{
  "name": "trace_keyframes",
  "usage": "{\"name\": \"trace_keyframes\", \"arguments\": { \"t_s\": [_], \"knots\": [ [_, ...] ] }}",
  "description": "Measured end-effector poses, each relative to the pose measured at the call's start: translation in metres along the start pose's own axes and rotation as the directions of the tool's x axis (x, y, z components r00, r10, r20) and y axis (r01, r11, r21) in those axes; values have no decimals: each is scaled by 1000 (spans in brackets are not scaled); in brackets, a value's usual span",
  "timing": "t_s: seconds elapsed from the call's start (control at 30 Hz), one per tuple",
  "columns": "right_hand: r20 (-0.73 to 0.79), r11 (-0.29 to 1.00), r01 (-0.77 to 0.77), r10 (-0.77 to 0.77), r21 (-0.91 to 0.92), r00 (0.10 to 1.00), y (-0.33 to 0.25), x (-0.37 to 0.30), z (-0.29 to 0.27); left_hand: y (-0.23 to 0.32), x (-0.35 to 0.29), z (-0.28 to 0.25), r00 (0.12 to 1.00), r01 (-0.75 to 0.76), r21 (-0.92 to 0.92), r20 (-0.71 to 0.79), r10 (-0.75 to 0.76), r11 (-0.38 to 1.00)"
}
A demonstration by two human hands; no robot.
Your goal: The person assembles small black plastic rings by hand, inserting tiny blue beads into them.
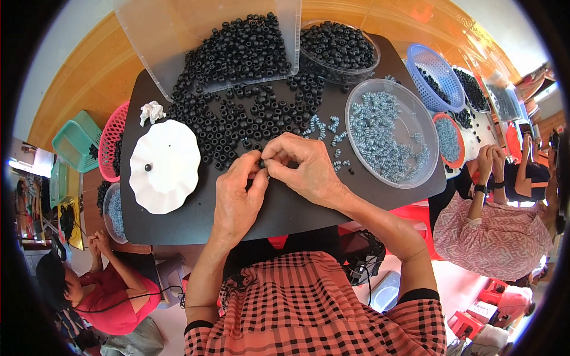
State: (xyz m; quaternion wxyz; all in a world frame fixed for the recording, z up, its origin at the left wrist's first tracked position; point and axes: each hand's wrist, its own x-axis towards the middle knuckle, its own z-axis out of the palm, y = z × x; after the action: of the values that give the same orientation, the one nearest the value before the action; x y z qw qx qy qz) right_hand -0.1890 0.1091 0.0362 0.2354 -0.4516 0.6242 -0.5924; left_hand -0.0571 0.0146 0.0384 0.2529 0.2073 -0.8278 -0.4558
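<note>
Both hands meet over the near middle of the dark table [320,219]. The thumb and fingertips of my left hand [237,193] pinch a small round black bead-like part [262,164]. From the other side my right hand [309,172] is closed at the same part, thumb against forefinger; anything finer there is hidden by the fingertips. Just beyond them spreads a heap of black hollow parts [243,113], spilling from a tipped clear plastic bin [151,44]. Small blue-grey striped pieces [338,138] lie loose right of my hands, beside a clear round bowl [418,113] holding many more.
A white scalloped plate [166,187] at the left carries one black part. Behind it lies a crumpled tissue [152,112]. A clear tub [341,76] of black parts stands at the back. Baskets, including a blue one [436,56], flank the table. People sit at both sides.
</note>
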Motion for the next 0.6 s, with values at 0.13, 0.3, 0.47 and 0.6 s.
{"name": "trace_keyframes", "arguments": {
  "t_s": [0.13, 0.3, 0.47, 0.6],
  "knots": [
    [-3, 994, -70, 71, 79, 997, 2, -4, -4, 2, -1, 5, 999, -32, 19, -24, 32, 999],
    [9, 977, -125, 126, 174, 992, 4, -8, -12, 5, -1, 11, 1000, 3, -81, -11, -4, 997],
    [43, 946, -170, 165, 276, 985, 7, -12, -18, 9, -4, 18, 992, -115, 99, -47, 120, 988],
    [20, 933, -135, 137, 333, 990, 10, -15, -21, 14, -2, 24, 960, -259, 270, -36, 278, 927]
  ]
}}
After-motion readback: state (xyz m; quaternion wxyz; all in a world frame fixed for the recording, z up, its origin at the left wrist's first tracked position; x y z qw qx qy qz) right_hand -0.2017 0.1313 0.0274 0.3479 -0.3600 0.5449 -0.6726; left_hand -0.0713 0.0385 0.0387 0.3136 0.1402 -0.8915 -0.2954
